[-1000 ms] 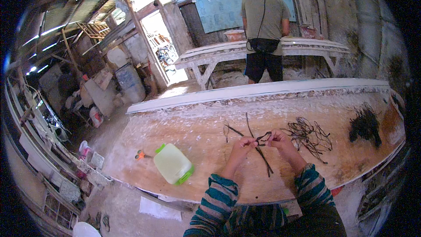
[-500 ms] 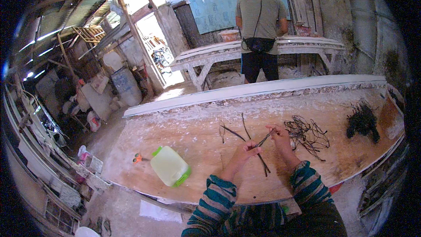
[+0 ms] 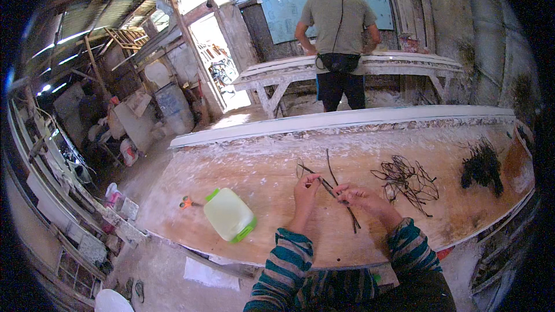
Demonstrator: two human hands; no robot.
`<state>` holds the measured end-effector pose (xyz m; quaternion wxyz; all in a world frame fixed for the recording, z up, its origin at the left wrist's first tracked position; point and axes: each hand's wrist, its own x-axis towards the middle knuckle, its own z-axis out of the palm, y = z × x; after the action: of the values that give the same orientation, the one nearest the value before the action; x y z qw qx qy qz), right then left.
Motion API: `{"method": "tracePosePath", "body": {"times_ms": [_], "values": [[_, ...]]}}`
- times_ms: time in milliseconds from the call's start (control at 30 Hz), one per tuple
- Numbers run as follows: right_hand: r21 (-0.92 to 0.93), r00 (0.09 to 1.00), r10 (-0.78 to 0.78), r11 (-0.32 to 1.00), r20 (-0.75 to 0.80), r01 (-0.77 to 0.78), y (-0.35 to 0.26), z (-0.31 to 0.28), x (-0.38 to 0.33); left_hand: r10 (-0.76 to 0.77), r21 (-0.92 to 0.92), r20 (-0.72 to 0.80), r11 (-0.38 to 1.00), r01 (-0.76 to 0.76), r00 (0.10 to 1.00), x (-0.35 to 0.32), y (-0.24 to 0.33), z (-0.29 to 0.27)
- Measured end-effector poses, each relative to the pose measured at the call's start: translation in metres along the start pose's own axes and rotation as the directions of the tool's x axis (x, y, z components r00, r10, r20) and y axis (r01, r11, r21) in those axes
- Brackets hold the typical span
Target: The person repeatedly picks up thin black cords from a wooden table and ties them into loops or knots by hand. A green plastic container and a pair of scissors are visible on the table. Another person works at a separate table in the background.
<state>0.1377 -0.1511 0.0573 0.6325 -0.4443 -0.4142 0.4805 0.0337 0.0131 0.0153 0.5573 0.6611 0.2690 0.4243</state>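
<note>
Over the wooden tabletop (image 3: pixel 266 164), my left hand (image 3: pixel 305 190) pinches one part of a thin dark cord (image 3: pixel 327 186). Closed on the same cord lower and to the right is my right hand (image 3: pixel 370 199). Another dark strand (image 3: pixel 331 166) lies just beyond my hands, and strand ends (image 3: pixel 355 221) stick out below them. Whether these strands join the held cord is hidden by my fingers. A loose tangle of dark cords (image 3: pixel 407 176) lies right of my right hand. Farther right is a dense black bunch of strands (image 3: pixel 481 164).
Left of my hands stands a pale container (image 3: pixel 228 214) with green clips, with orange-handled scissors (image 3: pixel 186 203) beside it. A long white raised edge (image 3: pixel 347 120) borders the table's far side. Beyond it a person (image 3: pixel 338 23) stands at a white-stained bench (image 3: pixel 277 72).
My left hand has moved away and left along the cord, while my right hand has come lower and left. The cord now slants down to the right. The person's arms have shifted.
</note>
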Motion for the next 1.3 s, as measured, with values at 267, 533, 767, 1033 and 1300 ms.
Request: {"method": "tracePosePath", "body": {"times_ms": [267, 533, 767, 1033, 1300], "values": [[-0.186, 0.987, -0.095, 0.975, 0.127, 0.118, 0.013, -0.018, 0.006, -0.054, -0.098, 0.088, 0.993, 0.063, 0.995, -0.005, -0.002, 0.006], [-0.194, 0.979, -0.172, 0.97, -0.113, 0.148, 0.018, -0.03, 0.012, -0.183, -0.05, 0.28, 0.977, 0.205, 0.942, -0.014, 0.006, 0.013], [-0.436, 0.825, -0.332, 0.892, -0.457, 0.117, 0.026, -0.046, 0.02, 0.075, -0.011, 0.55, 0.997, -0.082, 0.832, -0.015, 0.0, 0.014], [-0.836, 0.619, -0.689, 0.541, -0.377, 0.092, 0.037, -0.053, 0.028, -0.092, -0.182, 0.741, 0.926, 0.331, 0.665, -0.039, 0.018, 0.025], [-0.783, 0.611, -0.607, 0.621, -0.509, -0.036, 0.026, -0.037, 0.024, -0.062, 0.0, 0.566, 0.997, 0.075, 0.822, -0.026, 0.01, 0.023]]}}
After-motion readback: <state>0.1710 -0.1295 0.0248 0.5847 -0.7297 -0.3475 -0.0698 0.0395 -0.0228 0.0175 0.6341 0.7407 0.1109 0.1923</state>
